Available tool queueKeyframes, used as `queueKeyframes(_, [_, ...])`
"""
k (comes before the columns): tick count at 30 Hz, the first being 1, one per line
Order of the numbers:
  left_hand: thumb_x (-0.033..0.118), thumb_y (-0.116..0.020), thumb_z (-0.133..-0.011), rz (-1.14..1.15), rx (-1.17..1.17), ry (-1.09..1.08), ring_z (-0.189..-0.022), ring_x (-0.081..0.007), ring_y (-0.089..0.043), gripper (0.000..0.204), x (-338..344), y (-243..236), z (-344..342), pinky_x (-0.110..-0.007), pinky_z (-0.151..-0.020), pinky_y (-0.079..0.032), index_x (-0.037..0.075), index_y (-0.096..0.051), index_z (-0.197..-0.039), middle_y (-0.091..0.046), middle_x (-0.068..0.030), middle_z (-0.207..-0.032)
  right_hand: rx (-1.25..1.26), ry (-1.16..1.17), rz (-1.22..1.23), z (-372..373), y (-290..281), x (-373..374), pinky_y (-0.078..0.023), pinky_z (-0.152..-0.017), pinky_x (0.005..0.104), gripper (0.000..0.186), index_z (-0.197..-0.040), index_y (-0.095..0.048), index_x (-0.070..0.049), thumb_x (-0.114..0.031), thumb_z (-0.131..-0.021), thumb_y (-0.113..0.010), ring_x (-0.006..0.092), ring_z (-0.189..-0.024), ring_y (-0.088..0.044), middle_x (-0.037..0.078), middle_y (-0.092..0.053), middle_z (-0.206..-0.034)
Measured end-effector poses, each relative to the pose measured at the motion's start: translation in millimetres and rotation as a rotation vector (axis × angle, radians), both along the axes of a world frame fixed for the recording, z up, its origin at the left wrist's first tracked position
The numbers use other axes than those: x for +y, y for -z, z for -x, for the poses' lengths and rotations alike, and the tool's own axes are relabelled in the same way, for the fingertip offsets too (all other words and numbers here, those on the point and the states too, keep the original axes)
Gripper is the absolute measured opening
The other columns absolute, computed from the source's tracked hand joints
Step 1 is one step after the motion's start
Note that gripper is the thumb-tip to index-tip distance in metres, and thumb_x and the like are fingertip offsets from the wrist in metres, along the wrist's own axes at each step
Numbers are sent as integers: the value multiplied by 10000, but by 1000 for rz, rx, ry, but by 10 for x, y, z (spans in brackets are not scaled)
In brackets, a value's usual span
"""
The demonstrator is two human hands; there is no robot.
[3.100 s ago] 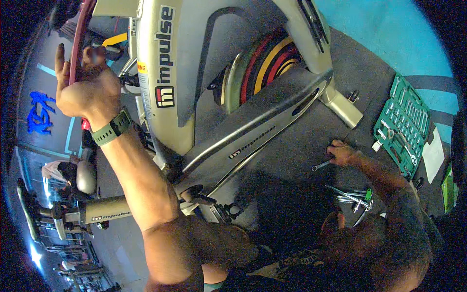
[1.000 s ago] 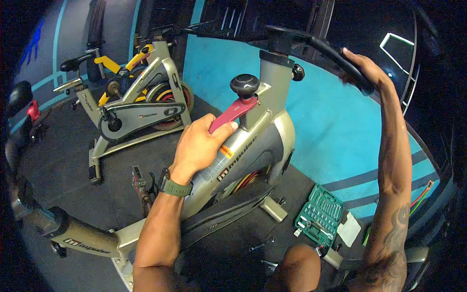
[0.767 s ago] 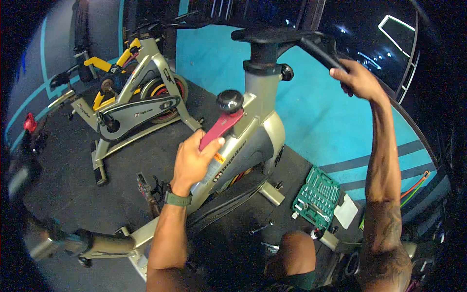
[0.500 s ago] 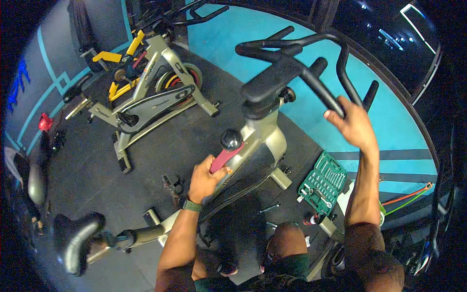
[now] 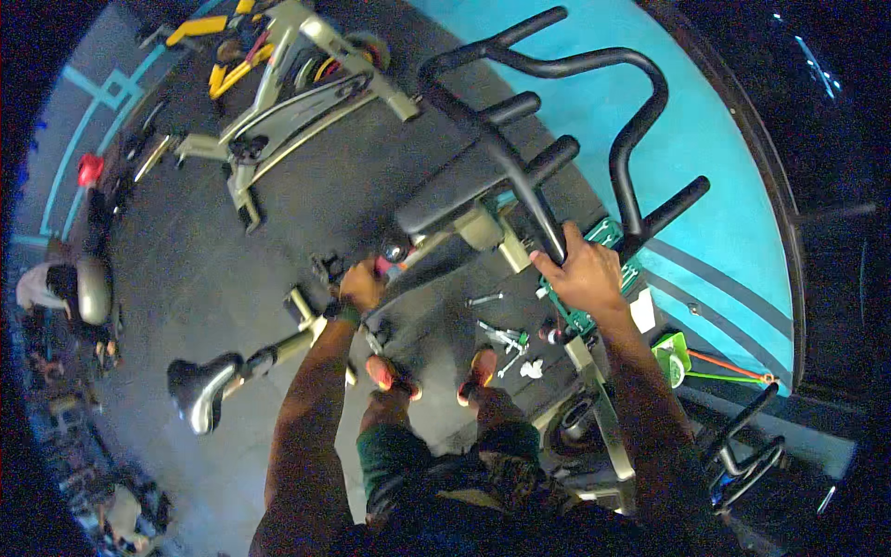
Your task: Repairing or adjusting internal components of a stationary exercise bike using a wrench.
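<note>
An exercise bike stretches in front of me, its black saddle [image 5: 206,390] at the left and its black handlebar [image 5: 520,176] at the upper right. My right hand [image 5: 592,277] is wrapped around a lower end of the handlebar, thumb on the near side. Around a red lever [image 5: 382,266] on the bike's frame, the fingers of my left hand [image 5: 362,286] are closed; the hand covers most of the lever. A round black knob [image 5: 395,252] sits just beyond that hand. My two feet in orange shoes [image 5: 477,369] stand on the floor below.
A green tool case [image 5: 580,320] lies open beyond my right hand, partly covered. Loose wrenches [image 5: 484,299] and other tools [image 5: 506,339] lie near my feet. Another exercise bike [image 5: 306,111] stands at the far left. A person [image 5: 46,288] is at the left edge.
My viewpoint has risen and shifted, so my legs and feet now show fully. The handlebar appears larger and lower over the tool case. Both hands keep their places on the bike.
</note>
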State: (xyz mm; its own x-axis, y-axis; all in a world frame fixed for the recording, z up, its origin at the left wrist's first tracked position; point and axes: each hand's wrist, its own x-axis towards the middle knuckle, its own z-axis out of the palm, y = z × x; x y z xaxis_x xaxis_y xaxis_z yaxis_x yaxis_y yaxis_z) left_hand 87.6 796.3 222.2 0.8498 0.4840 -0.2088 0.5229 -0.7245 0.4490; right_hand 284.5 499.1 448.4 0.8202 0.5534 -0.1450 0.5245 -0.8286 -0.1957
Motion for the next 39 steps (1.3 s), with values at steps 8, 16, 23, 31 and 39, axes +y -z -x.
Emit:
queueKeyframes(8, [392,-655,-806,40,163,13,-964,-373,-692,405,41,-91,-10,-483,-821,-547,47,-679,-1016,-700,-218,-1043,69,-25,27,-43,63,12,-525,-784,541,655,-1190,-559,-55,-599,-831,-625,438,-816,-688,239,-692,-802])
queueKeyframes(16, [526,-702,-772,117,360,170,-1034,-352,-675,581,416,60,21,-448,-885,-534,128,-672,-1194,-675,-197,-1173,29,-21,26,0,81,115,-520,-761,521,547,-1095,-553,-58,-530,-838,-654,425,-831,-683,198,-700,-794])
queueKeyframes(23, [392,-747,-810,433,73,100,-1077,-362,-655,641,422,-1054,688,-436,-927,-522,88,-543,-1335,-670,-185,-1190,-63,142,22,26,102,-108,-535,-835,502,679,-1224,-619,-46,-556,-782,-689,433,-903,-680,254,-700,-913])
queueKeyframes(31, [591,-615,-872,-170,204,103,-1152,-364,-585,685,1226,-1865,2513,-458,-957,-492,117,-513,-1357,-586,-166,-1287,-7,155,-34,-64,161,-50,-516,-867,479,649,-1274,-601,-60,-472,-783,-712,414,-979,-664,239,-697,-988])
queueKeyframes(39, [577,-598,-884,-68,248,-55,-1176,-373,-568,630,1231,-1936,2354,-475,-957,-485,126,-523,-1317,-588,-159,-1263,-43,148,23,-53,195,-9,-519,-847,485,501,-1193,-654,-143,-478,-822,-676,422,-960,-658,232,-697,-983])
